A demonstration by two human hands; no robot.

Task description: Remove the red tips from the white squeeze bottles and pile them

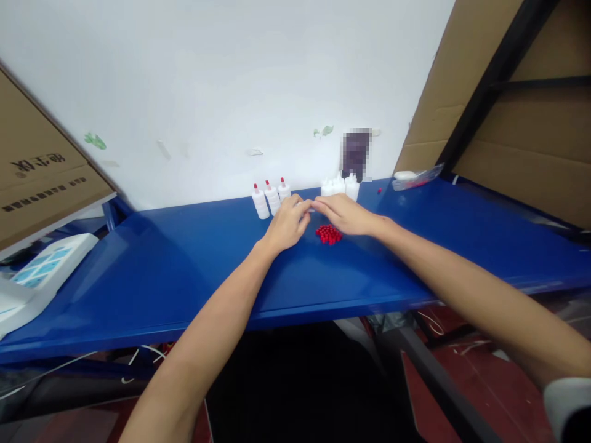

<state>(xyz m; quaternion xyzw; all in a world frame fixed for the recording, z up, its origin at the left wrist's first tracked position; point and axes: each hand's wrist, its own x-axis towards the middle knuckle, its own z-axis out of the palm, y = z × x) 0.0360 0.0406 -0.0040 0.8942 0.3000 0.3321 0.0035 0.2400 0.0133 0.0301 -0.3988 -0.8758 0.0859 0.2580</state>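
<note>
My left hand (288, 223) and my right hand (345, 214) meet fingertip to fingertip above the table, both closed. Between their fingers shows a bit of a white plastic piece (312, 210); the rest is hidden, so its full shape cannot be told. Just below the hands lies a heap of small red caps (329, 234). Behind my left hand stand three white squeeze bottles (261, 205) with red tips, upright in a row. Behind my right hand, several white bottles (351, 187) without red tips stand close together, partly covered by the hand.
The blue table (184, 264) runs against a white wall. A single red cap (379, 191) and a clear plastic bag (419, 177) lie at the back right. A white device with blue panels (46, 267) stands at the left, beneath a cardboard sheet (44, 166). A dark metal post rises at right.
</note>
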